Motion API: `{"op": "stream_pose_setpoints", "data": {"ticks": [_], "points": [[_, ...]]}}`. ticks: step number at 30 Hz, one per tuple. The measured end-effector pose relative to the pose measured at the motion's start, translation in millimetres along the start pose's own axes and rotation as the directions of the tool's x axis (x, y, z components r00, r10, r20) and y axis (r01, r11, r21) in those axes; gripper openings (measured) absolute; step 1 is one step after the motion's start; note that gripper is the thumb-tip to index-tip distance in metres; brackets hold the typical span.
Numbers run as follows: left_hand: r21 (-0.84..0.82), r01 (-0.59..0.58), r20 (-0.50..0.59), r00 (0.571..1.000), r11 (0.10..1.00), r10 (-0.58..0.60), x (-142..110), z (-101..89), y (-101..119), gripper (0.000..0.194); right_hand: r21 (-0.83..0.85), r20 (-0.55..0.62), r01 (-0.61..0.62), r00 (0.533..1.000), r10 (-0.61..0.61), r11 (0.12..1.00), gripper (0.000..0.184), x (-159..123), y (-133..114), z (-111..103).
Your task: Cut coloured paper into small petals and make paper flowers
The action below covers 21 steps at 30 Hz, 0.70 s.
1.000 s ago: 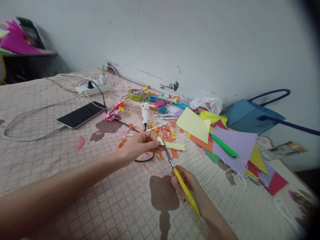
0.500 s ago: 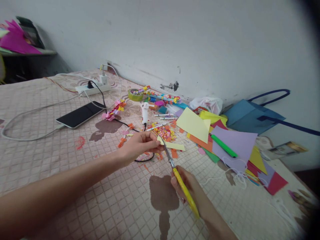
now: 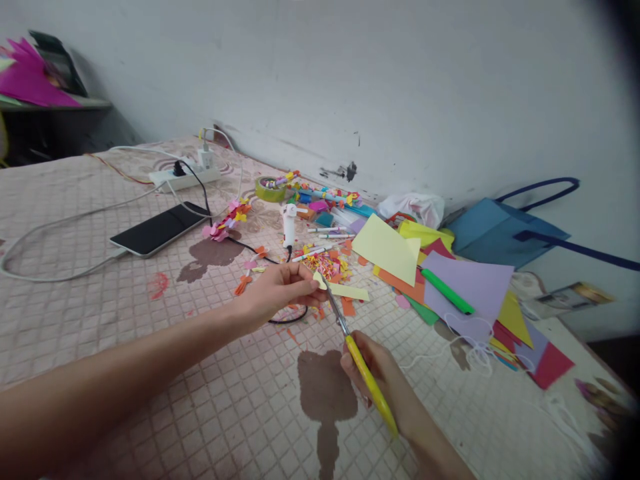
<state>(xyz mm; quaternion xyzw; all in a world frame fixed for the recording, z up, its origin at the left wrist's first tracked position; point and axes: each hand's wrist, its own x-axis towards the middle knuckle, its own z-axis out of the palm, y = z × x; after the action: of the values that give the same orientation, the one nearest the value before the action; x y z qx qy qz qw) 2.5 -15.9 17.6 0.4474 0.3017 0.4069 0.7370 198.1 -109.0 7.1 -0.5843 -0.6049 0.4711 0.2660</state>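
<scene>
Between the thumb and fingers of my left hand is a pale yellow paper strip, its near end cut to a small rounded shape. My right hand grips a pair of scissors with yellow handles. Their metal blades meet the paper right beside my left fingertips. A heap of tiny paper scraps lies just beyond the hands, with several white pens and a white glue gun behind it.
Coloured paper sheets with a green cutter spread to the right, near a blue bag. White string trails there. A phone on a cable and a power strip lie left. The wall bounds the back.
Both hands stay almost in place. The scissor blades have shifted slightly at the paper, and more of its rounded end shows by my left fingertips.
</scene>
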Motion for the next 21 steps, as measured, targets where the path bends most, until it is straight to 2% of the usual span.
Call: {"op": "stream_pose_setpoints", "data": {"ticks": [6, 13, 21], "points": [[-0.030, 0.021, -0.035, 0.999, 0.999, -0.022, -0.9, 1.9, 1.2, 0.018, 0.005, -0.003, -0.001, 1.000, 0.001, 1.000, 0.027, -0.2, 0.5, -0.5], [-0.038, -0.006, -0.047, 0.999, 0.999, 0.005, -1.3, 2.5, 3.2, 0.019, -0.030, -0.049, 0.021, 0.999, -0.023, 0.999, 0.026, 0.6, 6.1, -1.5], [-0.026, -0.018, -0.060, 0.998, 0.999, 0.017, -1.0, 1.8, 3.8, 0.017, -0.028, -0.012, 0.018, 1.000, -0.018, 0.999, 0.026, 0.2, 3.9, -1.6]]}}
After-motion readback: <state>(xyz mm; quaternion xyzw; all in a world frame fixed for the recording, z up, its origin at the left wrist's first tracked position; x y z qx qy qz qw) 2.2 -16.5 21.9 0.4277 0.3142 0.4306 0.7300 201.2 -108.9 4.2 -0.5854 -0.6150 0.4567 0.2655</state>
